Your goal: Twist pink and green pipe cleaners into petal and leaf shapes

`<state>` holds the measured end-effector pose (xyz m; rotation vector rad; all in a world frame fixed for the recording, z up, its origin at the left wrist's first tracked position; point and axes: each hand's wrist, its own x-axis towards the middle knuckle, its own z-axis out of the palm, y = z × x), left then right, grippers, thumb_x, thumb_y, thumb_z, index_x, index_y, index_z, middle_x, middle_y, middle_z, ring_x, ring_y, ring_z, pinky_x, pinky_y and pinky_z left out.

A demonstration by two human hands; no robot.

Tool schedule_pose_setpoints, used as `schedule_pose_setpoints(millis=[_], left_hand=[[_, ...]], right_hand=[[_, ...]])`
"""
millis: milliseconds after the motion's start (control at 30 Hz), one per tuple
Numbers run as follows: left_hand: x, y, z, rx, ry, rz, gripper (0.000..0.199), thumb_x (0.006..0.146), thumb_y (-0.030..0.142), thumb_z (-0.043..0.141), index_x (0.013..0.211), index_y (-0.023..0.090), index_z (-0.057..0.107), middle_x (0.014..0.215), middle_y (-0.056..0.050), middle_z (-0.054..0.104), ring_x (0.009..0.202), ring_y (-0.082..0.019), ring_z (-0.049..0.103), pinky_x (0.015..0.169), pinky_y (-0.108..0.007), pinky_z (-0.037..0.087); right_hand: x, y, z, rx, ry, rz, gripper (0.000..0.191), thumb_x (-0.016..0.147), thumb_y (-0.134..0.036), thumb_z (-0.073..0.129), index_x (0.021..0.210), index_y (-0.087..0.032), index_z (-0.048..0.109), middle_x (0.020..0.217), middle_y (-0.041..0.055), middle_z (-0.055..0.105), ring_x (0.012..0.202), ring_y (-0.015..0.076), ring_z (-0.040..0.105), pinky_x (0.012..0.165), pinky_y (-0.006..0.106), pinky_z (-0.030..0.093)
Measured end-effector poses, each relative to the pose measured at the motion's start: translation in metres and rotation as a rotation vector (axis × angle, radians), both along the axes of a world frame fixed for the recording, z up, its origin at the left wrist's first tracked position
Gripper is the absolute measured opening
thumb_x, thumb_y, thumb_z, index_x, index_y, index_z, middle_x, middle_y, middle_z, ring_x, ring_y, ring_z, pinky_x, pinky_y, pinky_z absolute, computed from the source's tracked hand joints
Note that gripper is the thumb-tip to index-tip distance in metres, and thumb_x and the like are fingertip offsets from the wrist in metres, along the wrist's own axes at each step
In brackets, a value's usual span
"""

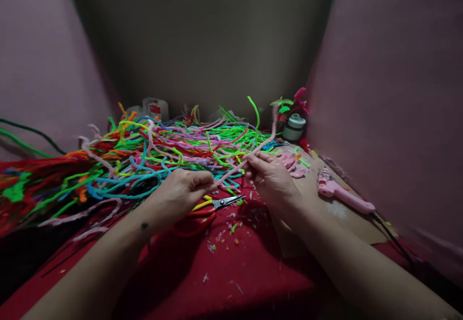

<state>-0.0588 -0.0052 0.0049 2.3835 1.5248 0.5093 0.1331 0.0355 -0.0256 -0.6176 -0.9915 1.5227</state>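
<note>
A pale pink pipe cleaner (233,171) stretches between my two hands above the red cloth. My left hand (188,185) is closed on its lower end, the knuckles facing up. Farther along, my right hand (269,175) pinches the same stem between thumb and fingers, and its free end rises to the upper right. Scissors (222,202) with red and yellow handles lie just below, close to my left hand, their blades pointing right. Behind both hands spreads a heap of many-coloured pipe cleaners (195,141).
On the right, a pink hot glue gun (343,198) with a black cord rests on a brown board (318,214). Pink fuzzy pieces (291,163) lie near my right hand. A small pale pot (294,128) stands at the back. Coloured clippings dot the red cloth (224,281).
</note>
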Motion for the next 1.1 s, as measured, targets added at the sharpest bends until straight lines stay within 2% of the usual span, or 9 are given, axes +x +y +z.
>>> schedule_pose_setpoints(millis=[167, 300, 400, 533, 633, 733, 800, 933, 1100], left_hand=[[-0.011, 0.007, 0.001, -0.145, 0.017, -0.052, 0.032, 0.080, 0.038, 0.046, 0.058, 0.015, 0.049, 0.055, 0.004, 0.036, 0.054, -0.008, 0.035, 0.050, -0.017, 0.026], [-0.021, 0.012, 0.001, -0.334, -0.120, -0.081, 0.030, 0.075, 0.038, 0.053, 0.057, 0.015, 0.055, 0.054, 0.004, 0.041, 0.052, -0.008, 0.036, 0.048, -0.018, 0.028], [-0.024, 0.012, 0.003, -0.325, -0.393, 0.036, 0.026, 0.071, 0.039, 0.062, 0.060, 0.015, 0.061, 0.053, 0.002, 0.046, 0.049, -0.009, 0.038, 0.045, -0.019, 0.028], [-0.018, 0.007, 0.007, -0.138, -0.959, 0.214, 0.016, 0.069, 0.032, 0.067, 0.066, 0.017, 0.065, 0.050, 0.003, 0.047, 0.047, -0.008, 0.039, 0.042, -0.018, 0.031], [-0.005, 0.003, 0.006, -0.102, -1.292, 0.186, 0.010, 0.068, 0.023, 0.068, 0.063, 0.016, 0.062, 0.053, 0.002, 0.052, 0.048, -0.007, 0.044, 0.044, -0.016, 0.038], [0.008, 0.000, 0.002, -0.177, -1.494, 0.096, 0.008, 0.071, 0.018, 0.066, 0.067, 0.015, 0.061, 0.078, -0.003, 0.067, 0.055, -0.006, 0.053, 0.051, -0.016, 0.045], [0.014, 0.000, -0.001, -0.215, -1.573, 0.014, 0.008, 0.074, 0.021, 0.065, 0.070, 0.016, 0.059, 0.086, -0.004, 0.068, 0.065, -0.009, 0.059, 0.059, -0.019, 0.050], [0.020, 0.003, -0.006, -0.309, -1.629, -0.087, 0.013, 0.077, 0.024, 0.064, 0.071, 0.017, 0.055, 0.060, 0.003, 0.056, 0.064, -0.010, 0.057, 0.069, -0.025, 0.051], [0.025, 0.004, -0.007, -0.281, -1.583, 0.008, 0.016, 0.071, 0.021, 0.070, 0.076, 0.014, 0.057, 0.057, 0.006, 0.047, 0.049, -0.003, 0.044, 0.058, -0.018, 0.044]], right_hand=[[0.012, 0.013, 0.007, -0.067, 0.229, -0.065, 0.008, 0.068, -0.015, 0.066, 0.067, -0.015, 0.059, 0.057, -0.0025, 0.057, 0.048, 0.0067, 0.048, 0.042, 0.017, 0.035], [0.022, 0.021, 0.014, -0.105, 0.318, -0.104, 0.010, 0.074, -0.017, 0.063, 0.069, -0.018, 0.055, 0.063, -0.0024, 0.061, 0.060, 0.0101, 0.057, 0.060, 0.025, 0.048], [0.024, 0.021, 0.016, -0.188, 0.385, -0.074, 0.010, 0.078, -0.016, 0.060, 0.070, -0.018, 0.054, 0.056, -0.0044, 0.055, 0.056, 0.0077, 0.054, 0.062, 0.023, 0.047], [0.015, 0.015, 0.013, -0.217, 0.364, -0.006, 0.014, 0.074, -0.017, 0.065, 0.070, -0.018, 0.052, 0.052, -0.0059, 0.047, 0.048, 0.0059, 0.045, 0.050, 0.019, 0.040], [0.007, 0.011, 0.010, -0.213, 0.345, 0.010, 0.022, 0.068, -0.016, 0.069, 0.070, -0.018, 0.047, 0.051, -0.0078, 0.040, 0.043, 0.0048, 0.035, 0.042, 0.017, 0.030], [0.002, 0.006, 0.007, -0.205, 0.291, 0.045, 0.025, 0.067, -0.019, 0.070, 0.071, -0.018, 0.045, 0.048, -0.0095, 0.034, 0.040, 0.0045, 0.028, 0.038, 0.017, 0.025], [-0.001, 0.002, 0.004, -0.205, 0.255, 0.092, 0.025, 0.067, -0.020, 0.069, 0.070, -0.018, 0.045, 0.048, -0.0098, 0.033, 0.039, 0.0040, 0.027, 0.037, 0.017, 0.022], [-0.009, -0.011, -0.003, -0.125, 0.124, 0.151, 0.024, 0.066, -0.023, 0.070, 0.070, -0.016, 0.047, 0.049, -0.0093, 0.038, 0.038, 0.0021, 0.026, 0.035, 0.016, 0.019], [-0.019, -0.027, -0.009, -0.090, -0.113, 0.231, 0.021, 0.073, -0.033, 0.065, 0.071, -0.016, 0.052, 0.043, -0.0092, 0.039, 0.034, 0.0031, 0.030, 0.034, 0.017, 0.022]])
